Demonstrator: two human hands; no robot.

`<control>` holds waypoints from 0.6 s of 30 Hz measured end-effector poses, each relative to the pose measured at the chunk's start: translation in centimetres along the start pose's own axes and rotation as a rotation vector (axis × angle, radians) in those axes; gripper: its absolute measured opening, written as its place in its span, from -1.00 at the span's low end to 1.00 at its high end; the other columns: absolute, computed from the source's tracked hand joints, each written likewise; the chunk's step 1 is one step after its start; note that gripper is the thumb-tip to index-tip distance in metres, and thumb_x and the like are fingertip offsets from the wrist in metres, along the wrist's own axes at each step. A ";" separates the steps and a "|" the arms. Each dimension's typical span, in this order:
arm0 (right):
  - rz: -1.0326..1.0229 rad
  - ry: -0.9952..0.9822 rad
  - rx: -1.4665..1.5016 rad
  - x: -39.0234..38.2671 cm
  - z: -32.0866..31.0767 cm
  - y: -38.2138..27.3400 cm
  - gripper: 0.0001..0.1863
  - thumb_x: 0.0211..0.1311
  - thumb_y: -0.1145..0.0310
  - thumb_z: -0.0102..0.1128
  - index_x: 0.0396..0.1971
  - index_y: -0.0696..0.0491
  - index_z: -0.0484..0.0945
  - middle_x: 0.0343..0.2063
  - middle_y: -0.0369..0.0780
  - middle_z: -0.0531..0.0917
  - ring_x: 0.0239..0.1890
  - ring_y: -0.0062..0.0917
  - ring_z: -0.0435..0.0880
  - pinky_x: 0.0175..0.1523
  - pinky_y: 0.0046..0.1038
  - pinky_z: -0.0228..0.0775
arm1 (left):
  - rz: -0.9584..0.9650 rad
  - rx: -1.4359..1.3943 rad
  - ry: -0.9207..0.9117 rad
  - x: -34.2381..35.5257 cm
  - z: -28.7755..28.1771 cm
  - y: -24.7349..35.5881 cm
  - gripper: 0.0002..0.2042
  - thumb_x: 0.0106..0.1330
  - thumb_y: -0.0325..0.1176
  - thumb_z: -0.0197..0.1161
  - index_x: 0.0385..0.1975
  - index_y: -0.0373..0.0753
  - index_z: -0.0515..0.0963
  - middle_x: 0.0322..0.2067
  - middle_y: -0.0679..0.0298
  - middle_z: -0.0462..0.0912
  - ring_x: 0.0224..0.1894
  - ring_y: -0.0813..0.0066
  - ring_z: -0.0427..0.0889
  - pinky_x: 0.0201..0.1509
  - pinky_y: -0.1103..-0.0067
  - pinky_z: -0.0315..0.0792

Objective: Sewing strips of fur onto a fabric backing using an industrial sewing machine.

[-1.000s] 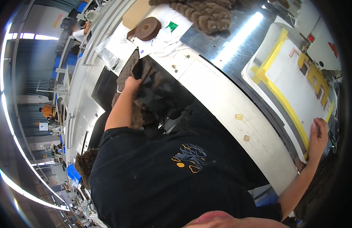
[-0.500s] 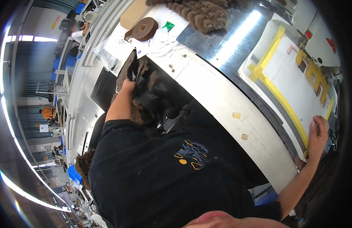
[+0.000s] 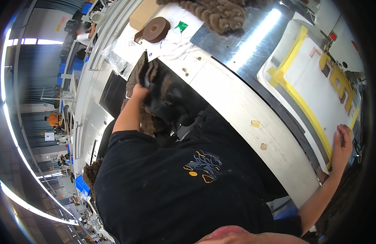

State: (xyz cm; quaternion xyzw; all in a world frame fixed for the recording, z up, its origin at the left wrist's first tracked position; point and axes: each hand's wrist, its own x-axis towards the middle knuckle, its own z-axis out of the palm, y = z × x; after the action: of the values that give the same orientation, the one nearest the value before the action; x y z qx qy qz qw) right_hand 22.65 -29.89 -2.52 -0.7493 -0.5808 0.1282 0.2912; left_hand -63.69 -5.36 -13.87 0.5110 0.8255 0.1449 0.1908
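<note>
My left hand (image 3: 140,92) is closed on a brown fur piece (image 3: 150,73) with a dark, smooth side, beside the near edge of the white worktable. The piece hangs in loose folds over my lap, its lower part smeared by motion. More brown fur (image 3: 149,122) shows beneath my left forearm. Over at the right, my right hand (image 3: 343,142) holds nothing, its fingers loosely apart. It rests at the near corner of a white panel (image 3: 303,77) edged with yellow tape, next to a white machine.
A brown tape roll (image 3: 156,29), white cloth (image 3: 169,46) and clear plastic bag (image 3: 113,57) lie on the worktable (image 3: 224,97). Thick brown fur (image 3: 220,16) sits at the back on a shiny metal plate (image 3: 244,49). Further workstations with people are at the far left.
The fur piece in my left hand has shifted, and its dark side and folds hang differently. My right hand stays at the panel's corner. The whole view has moved slightly.
</note>
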 end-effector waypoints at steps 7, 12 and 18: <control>0.002 -0.004 0.001 0.0 0.0 0.1 -0.79 0.46 0.43 0.14 -0.04 0.22 0.59 0.05 -0.15 0.62 0.17 -0.36 0.55 0.36 -0.42 0.24 | -0.018 0.317 0.039 1.8 0.8 -2.4 -0.64 0.12 -0.34 0.33 -0.14 -0.48 0.67 -0.15 -0.27 0.72 0.03 -0.11 0.72 0.05 0.24 0.57; 0.009 -0.005 0.005 0.1 0.0 0.2 -0.78 0.47 0.40 0.15 -0.05 0.22 0.59 0.05 -0.15 0.61 0.17 -0.37 0.55 0.37 -0.41 0.24 | -0.490 -0.463 -0.087 4.8 0.6 -6.7 -0.59 0.36 -0.24 0.36 0.06 -0.42 0.59 -0.12 -0.03 0.74 -0.13 0.03 0.72 0.00 0.20 0.58; 0.001 -0.006 -0.011 0.0 0.0 0.3 -0.79 0.47 0.40 0.16 -0.06 0.22 0.60 0.06 -0.15 0.61 0.19 -0.38 0.53 0.37 -0.41 0.23 | -0.520 -1.127 0.109 3.1 -3.7 -4.9 -0.47 0.37 -0.20 0.42 0.25 -0.31 0.47 0.08 0.01 0.65 0.12 0.02 0.63 0.21 0.10 0.49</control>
State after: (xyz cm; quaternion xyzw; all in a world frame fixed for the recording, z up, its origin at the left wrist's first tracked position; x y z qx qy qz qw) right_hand 22.92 -29.90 -2.71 -0.7509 -0.5820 0.1275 0.2850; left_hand -70.52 -4.83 -13.27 0.1058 0.7280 0.5331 0.4178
